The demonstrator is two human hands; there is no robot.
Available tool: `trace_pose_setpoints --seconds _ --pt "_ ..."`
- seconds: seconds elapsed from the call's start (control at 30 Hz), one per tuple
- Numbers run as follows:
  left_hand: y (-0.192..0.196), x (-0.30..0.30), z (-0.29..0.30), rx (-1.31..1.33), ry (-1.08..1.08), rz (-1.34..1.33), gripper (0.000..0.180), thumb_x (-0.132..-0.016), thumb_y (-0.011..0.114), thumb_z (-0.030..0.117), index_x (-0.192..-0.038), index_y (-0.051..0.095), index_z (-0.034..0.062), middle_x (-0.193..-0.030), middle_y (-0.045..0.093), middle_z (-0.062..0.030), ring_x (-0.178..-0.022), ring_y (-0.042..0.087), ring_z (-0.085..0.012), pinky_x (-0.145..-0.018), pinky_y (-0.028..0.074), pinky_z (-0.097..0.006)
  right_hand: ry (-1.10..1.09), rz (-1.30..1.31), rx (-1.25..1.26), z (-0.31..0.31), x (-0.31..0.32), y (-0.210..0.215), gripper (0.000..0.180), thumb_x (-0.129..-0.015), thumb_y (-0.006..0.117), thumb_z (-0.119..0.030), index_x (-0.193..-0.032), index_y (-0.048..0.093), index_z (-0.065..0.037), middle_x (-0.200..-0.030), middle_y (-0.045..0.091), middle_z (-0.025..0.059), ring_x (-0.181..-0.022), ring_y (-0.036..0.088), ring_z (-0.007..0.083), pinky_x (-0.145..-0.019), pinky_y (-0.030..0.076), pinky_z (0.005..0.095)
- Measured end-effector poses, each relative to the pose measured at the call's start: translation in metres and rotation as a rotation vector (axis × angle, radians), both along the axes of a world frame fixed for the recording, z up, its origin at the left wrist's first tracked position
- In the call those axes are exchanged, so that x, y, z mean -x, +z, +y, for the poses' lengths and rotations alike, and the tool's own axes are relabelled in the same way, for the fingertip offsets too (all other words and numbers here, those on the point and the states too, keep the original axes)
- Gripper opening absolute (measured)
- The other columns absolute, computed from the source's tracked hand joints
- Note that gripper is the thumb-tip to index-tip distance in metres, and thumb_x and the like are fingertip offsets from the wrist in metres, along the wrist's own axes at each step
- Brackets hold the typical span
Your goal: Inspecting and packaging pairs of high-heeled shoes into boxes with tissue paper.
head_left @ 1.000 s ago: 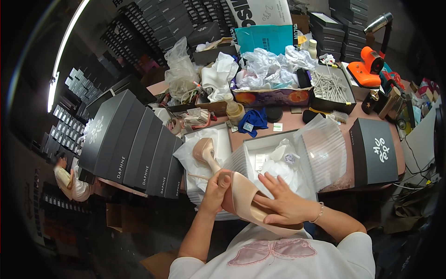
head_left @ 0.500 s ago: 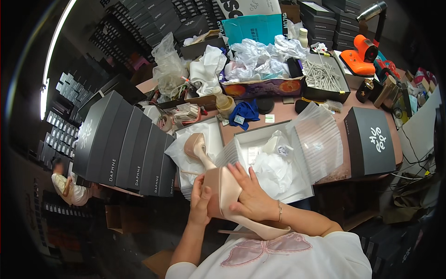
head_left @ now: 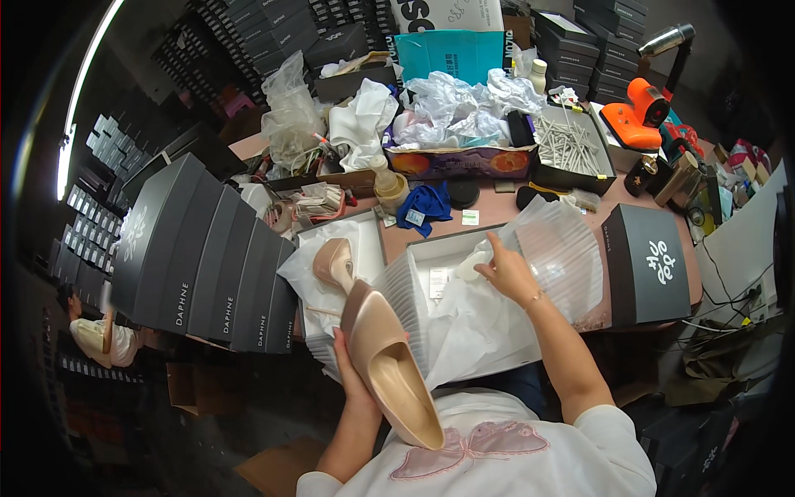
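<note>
While in left hand (head_left: 356, 385), beige shoe (head_left: 392, 364) diagonal lengthwise (toe forward-left)

The right hand (head_left: 510, 273) has moved from the shoe (head_left: 374, 323) to the white tissue paper (head_left: 468, 321).

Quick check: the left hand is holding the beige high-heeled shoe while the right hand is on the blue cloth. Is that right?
Not quite: the right hand isn't on the blue cloth. The head view shows it at the white paper in the open box, with the cloth lying farther back. The left hand is holding the beige high-heeled shoe.
</note>
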State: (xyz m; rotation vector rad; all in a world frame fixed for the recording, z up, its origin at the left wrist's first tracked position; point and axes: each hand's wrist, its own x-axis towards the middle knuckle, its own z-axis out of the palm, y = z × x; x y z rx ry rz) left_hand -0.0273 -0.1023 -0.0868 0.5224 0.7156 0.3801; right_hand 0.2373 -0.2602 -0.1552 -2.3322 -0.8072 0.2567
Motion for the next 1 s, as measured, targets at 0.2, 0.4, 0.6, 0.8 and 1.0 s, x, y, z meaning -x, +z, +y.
trace_pose_setpoints --seconds 0.2,0.4,0.6,0.8,1.0 --pt "0.005 0.012 -0.035 0.274 -0.064 -0.126 0.083 -0.089 0.034 0.070 -0.135 0.043 0.0018 -0.125 0.053 -0.0235 -0.114 0.054 -0.0390 -0.099 0.043 -0.054 -0.002 0.011 -0.123 0.024 0.023 -0.032 0.069 -0.079 0.072 -0.023 -0.138 0.039 -0.009 -0.088 0.068 0.0178 -0.081 0.066 0.0356 -0.070 0.051 0.0454" --pt "-0.012 0.011 -0.020 0.291 -0.112 -0.216 0.085 -0.089 0.032 0.070 -0.136 0.042 0.0006 -0.128 0.051 -0.0245 -0.119 0.050 -0.0394 -0.103 0.039 -0.056 -0.014 -0.083 0.167 0.039 0.004 -0.041 0.064 -0.076 0.075 -0.024 -0.129 0.043 -0.003 -0.097 0.066 0.0206 -0.091 0.065 0.0358 -0.075 0.051 0.0459" --pt "-0.004 0.000 -0.025 0.274 -0.119 -0.233 0.085 -0.088 0.037 0.070 -0.138 0.040 0.0010 -0.131 0.049 -0.0253 -0.122 0.048 -0.0404 -0.105 0.035 -0.057 -0.049 -0.122 -0.042 0.056 -0.001 -0.080 0.035 -0.080 0.068 -0.013 -0.111 0.053 -0.006 -0.097 0.067 0.0178 -0.082 0.066 0.0355 -0.070 0.052 0.0453" --pt "-0.008 0.001 -0.013 0.303 -0.109 -0.260 0.083 -0.090 0.037 0.066 -0.140 0.037 0.0005 -0.136 0.046 -0.0242 -0.125 0.046 -0.0403 -0.107 0.034 -0.054 0.421 0.084 -0.531 0.004 0.083 0.084 0.016 -0.079 0.066 -0.003 -0.095 0.065 -0.007 -0.087 0.065 0.0069 -0.069 0.063 0.0247 -0.063 0.051 0.0336" --pt "-0.005 -0.006 -0.040 0.150 -0.086 -0.092 0.085 -0.089 0.040 0.069 -0.140 0.036 0.0009 -0.137 0.047 -0.0152 -0.127 0.045 -0.0293 -0.109 0.034 -0.044 0.745 -0.498 -0.113 0.012 0.131 0.084 0.011 -0.078 0.064 -0.022 -0.079 0.058 -0.013 -0.076 0.054 0.0024 -0.070 0.058 0.0170 -0.062 0.043 0.0318"
